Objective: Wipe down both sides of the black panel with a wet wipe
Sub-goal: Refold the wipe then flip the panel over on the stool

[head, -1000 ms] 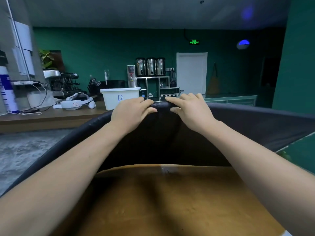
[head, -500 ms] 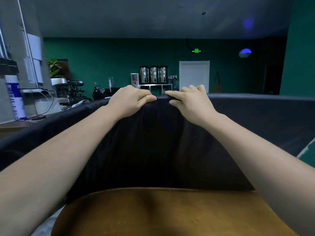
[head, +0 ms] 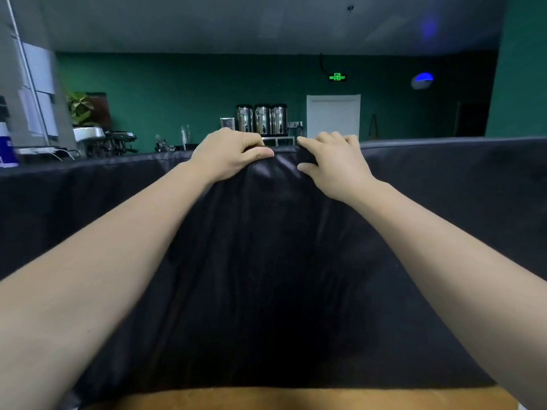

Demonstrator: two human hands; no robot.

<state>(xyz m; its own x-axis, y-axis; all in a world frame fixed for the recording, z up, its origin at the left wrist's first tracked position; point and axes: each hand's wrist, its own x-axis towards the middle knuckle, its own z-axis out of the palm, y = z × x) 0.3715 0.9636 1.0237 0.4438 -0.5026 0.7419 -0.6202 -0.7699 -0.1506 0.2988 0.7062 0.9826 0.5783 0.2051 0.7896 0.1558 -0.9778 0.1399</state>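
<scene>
black panel (head: 275, 261) upright – left hand (head: 228, 155), right hand (head: 334, 161) both gripping top edge

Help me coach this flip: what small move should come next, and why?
Probably tip the black panel on over and lower it, other face up. The left hand and right hand both grip its top edge, it stands raised on the wooden table, and no wipe shows.

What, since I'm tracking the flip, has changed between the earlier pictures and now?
The left hand and right hand raised the black panel by its top edge, so it stands taller and covers more of the wooden table. Unchanged: both still grip that edge side by side.
</scene>
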